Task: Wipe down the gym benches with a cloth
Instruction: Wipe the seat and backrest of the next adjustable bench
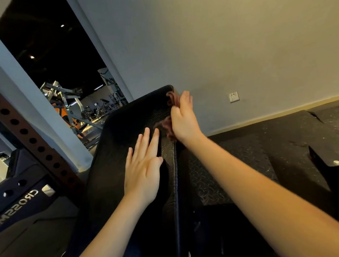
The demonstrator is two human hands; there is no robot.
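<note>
At the far left I am seeing one rust-coloured rack [26,133] with a row of holes. My left hand [143,165] is lying flat on the bench [125,127], fingers straight and slightly spread, bracing on the pad. The bench, one black padded one, is running from near to far through the middle.

My right hand [184,117] is bunching the cloth [165,124] against the pad's far right edge, fingers curled round it. The cloth, one reddish piece, is looking soft and light. I am judging it will crumple and slide unless taken in a full fistful, not by a corner. The pad is looking firm, smooth and probably slick.

Further right, one socket [234,97] is showing on the wall above the floor mats [264,142]. I am counting two hands, one cloth and one bench within reach.
</note>
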